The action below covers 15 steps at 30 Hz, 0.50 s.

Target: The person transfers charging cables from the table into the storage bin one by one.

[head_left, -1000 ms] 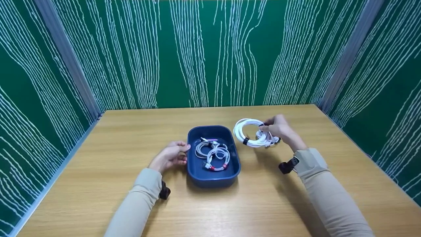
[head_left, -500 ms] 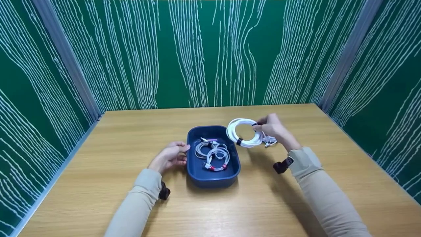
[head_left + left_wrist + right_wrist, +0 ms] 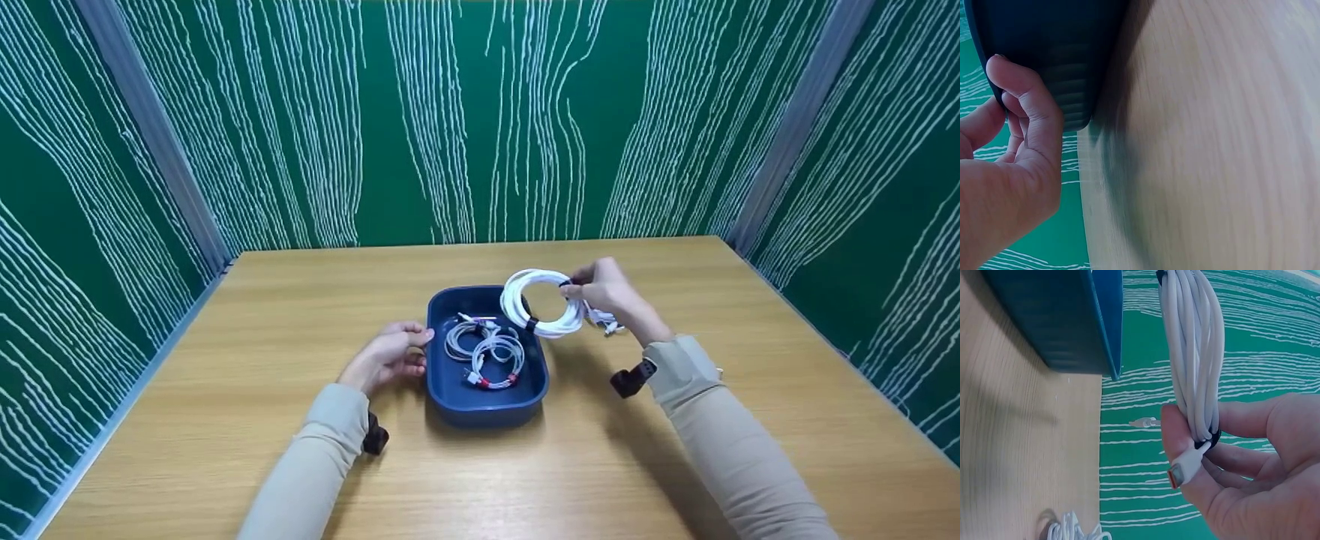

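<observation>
My left hand (image 3: pixel 386 358) pinches the left rim of a dark blue bin (image 3: pixel 487 417), thumb and fingers on either side of its wall. Inside lie a greyish coiled cable (image 3: pixel 453 348) and a pale coiled cable with red ties (image 3: pixel 519 361). My right hand (image 3: pixel 611 291) holds a thick coil of white charging cable (image 3: pixel 513 301) by one of its black ties. That coil hangs in the air, partly over the bin's far right corner. In the right wrist view, its plug (image 3: pixel 1186 467) with an orange-lined tip sticks out by the thumb.
Another bundle of white cable (image 3: pixel 604 321) lies on the wooden table (image 3: pixel 300 300), partly behind the right hand. Green walls (image 3: pixel 300 135) with white lines stand behind and at both sides.
My right hand has moved left with the white cable coil, from beside the bin to partly above it. More of the loose white bundle on the table shows. The left hand and bin stay put.
</observation>
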{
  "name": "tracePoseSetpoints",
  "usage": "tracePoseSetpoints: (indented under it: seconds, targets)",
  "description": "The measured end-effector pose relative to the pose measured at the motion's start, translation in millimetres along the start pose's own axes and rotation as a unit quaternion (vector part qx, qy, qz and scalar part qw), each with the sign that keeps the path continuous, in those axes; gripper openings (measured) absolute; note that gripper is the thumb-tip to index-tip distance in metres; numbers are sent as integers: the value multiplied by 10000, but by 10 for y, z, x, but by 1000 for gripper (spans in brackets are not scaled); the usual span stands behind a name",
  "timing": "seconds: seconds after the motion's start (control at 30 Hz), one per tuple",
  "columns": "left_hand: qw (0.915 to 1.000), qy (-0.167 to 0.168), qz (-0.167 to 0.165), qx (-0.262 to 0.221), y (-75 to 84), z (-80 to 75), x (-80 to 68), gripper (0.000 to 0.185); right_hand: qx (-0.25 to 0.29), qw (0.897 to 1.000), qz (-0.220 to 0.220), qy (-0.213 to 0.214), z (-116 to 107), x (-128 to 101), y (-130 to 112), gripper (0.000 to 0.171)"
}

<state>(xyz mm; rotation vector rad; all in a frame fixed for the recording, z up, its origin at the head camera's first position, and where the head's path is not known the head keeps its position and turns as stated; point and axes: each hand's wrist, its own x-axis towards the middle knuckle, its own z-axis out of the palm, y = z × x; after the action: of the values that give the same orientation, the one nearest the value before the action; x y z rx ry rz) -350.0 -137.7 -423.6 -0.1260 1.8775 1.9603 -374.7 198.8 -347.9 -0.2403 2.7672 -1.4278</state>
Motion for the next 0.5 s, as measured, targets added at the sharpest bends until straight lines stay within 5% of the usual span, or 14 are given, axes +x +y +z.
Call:
tracePoseSetpoints:
  seconds: [0.5]
  targets:
    - [9999, -101, 62, -38, -20, -11, 16, 10, -183, 9993, -314, -62, 159, -24, -114, 18]
